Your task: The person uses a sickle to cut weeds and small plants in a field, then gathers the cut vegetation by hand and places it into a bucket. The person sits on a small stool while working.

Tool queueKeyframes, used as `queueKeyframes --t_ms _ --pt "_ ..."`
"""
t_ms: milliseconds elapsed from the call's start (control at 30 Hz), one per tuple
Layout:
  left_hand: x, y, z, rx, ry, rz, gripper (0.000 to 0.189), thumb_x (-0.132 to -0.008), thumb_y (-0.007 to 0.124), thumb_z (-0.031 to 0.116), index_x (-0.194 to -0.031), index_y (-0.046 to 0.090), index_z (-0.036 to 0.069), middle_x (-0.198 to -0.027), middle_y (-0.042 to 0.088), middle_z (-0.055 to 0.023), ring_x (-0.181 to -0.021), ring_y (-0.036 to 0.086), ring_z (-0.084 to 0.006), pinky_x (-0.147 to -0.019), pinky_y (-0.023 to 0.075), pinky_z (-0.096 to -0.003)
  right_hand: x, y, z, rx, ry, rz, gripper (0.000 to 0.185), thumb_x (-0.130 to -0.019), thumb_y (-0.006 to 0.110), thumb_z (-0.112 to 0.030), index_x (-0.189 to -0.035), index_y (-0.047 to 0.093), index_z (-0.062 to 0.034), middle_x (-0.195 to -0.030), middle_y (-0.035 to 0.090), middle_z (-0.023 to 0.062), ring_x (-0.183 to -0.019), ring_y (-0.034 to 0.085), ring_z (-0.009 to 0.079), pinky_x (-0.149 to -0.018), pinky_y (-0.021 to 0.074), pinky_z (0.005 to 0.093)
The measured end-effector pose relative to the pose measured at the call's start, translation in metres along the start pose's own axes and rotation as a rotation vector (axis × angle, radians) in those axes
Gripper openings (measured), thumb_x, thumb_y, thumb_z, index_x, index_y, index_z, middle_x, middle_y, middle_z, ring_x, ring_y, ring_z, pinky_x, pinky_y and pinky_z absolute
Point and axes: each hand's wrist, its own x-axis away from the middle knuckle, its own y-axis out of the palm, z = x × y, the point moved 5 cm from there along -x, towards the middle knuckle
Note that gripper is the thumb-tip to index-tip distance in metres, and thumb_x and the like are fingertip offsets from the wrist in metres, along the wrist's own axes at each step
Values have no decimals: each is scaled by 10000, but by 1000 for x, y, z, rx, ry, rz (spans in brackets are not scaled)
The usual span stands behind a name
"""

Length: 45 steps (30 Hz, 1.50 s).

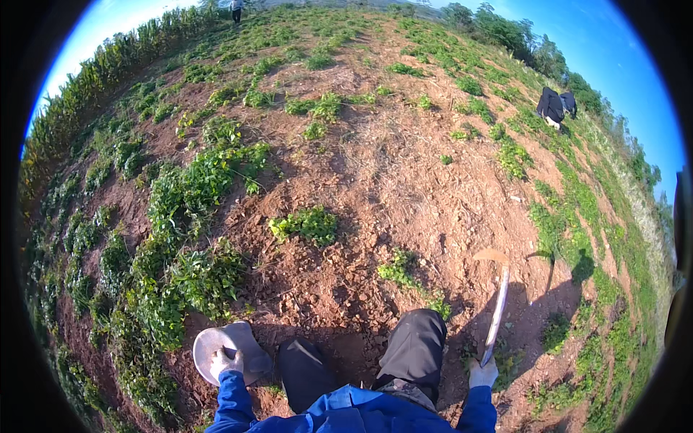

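My left hand [226,363], in a pale, soiled glove, grips a light-coloured wide-brimmed hat or similar flared item [246,346] low on the left, beside my left leg; its exact kind is unclear. Off to the right, my gloved right hand [483,372] is closed around the wooden handle of a hoe or small pick [498,311]. The tool's curved, rust-coloured metal head [491,255] points away from me, above the soil. Between the hands are my dark trouser legs. Ahead of them lies broken reddish soil [335,276] with a low leafy green plant [307,224].
Leafy vines [184,189] run along the left, with tall corn plants [108,67] beyond. Smaller plants [400,270] grow ahead. A person in dark clothes [551,105] bends down at the far right; another person [236,10] stands at the far upper left.
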Motion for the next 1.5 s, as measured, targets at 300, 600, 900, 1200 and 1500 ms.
queueKeyframes --t_ms 300,600,900,1200,1500 --pt "-16 23 22 62 -40 -349 1222 -730 891 329 -1691 173 93 -1539 530 -265 -1395 548 -402 -1186 433 -437 80 -110 217 8 660 148 349 -749 828 -252 -993 718 -28 -874 758 172 -839 741 336 -836 572 438" --pt "-1 17 51 -333 15 -47 1213 -686 926 420 -1652 285 66 -1645 418 -175 -1536 368 -322 -1288 284 -383 65 -171 240 173 686 162 317 -774 818 -231 -975 739 2 -829 742 116 -770 711 246 -773 567 379" --pt "-16 24 34 -341 56 -62 1260 -686 920 445 -1666 238 41 -1649 394 -219 -1530 370 -345 -1282 286 -401 75 -138 212 186 660 16 387 -761 834 -284 -1037 746 -27 -896 766 144 -871 740 285 -852 568 394" --pt "-44 39 -4 -226 182 -152 1301 -715 903 450 -1691 138 55 -1669 347 -256 -1557 319 -390 -1294 244 -417 95 -106 226 198 627 -82 414 -771 824 -329 -1057 742 -41 -939 768 167 -911 748 343 -865 574 441" --pt "-32 34 3 -56 180 -73 1247 -715 918 284 -1693 171 80 -1662 382 -221 -1535 367 -354 -1273 296 -419 102 -95 245 305 596 -126 405 -760 809 -360 -1039 772 -69 -1013 777 207 -1012 742 395 -930 567 461"
